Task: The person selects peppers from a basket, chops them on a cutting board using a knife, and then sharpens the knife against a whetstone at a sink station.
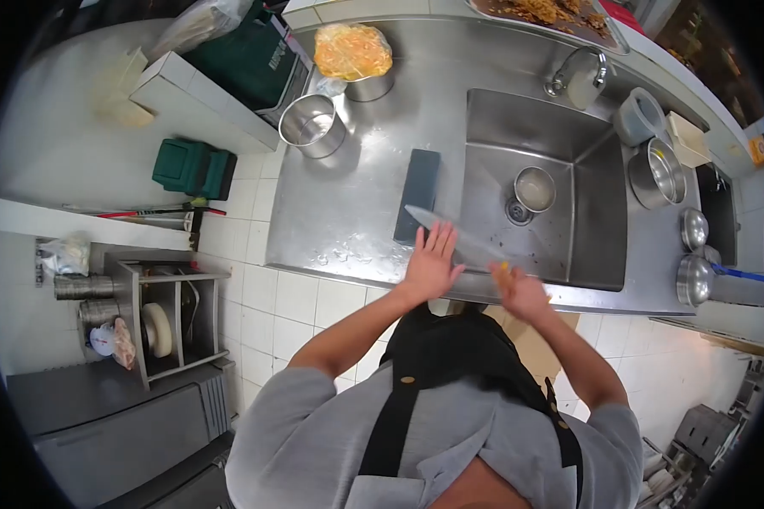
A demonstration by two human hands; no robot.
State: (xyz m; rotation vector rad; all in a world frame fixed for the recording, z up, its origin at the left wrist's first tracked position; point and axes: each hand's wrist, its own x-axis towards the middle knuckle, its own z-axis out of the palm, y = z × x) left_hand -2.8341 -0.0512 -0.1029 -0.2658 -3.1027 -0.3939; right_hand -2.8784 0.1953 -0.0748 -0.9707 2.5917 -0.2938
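Observation:
My right hand (522, 293) is closed around the yellow handle of a large kitchen knife (471, 244), near the sink's front edge. Its long blade points to the upper left, and the tip reaches over a dark sharpening stone (418, 187) lying on the steel counter. My left hand (433, 265) is open, fingers stretched out together, with the fingertips at the blade close to the stone's near end. Whether those fingers press on the blade or only hover by it I cannot tell.
Right of the stone is a steel sink (603, 237) holding a small bowl (535, 189), below a faucet (581, 68). A steel pot (312, 127) and a bag of orange food (353, 51) stand at the back left. Pots and ladles (694, 280) line the right side.

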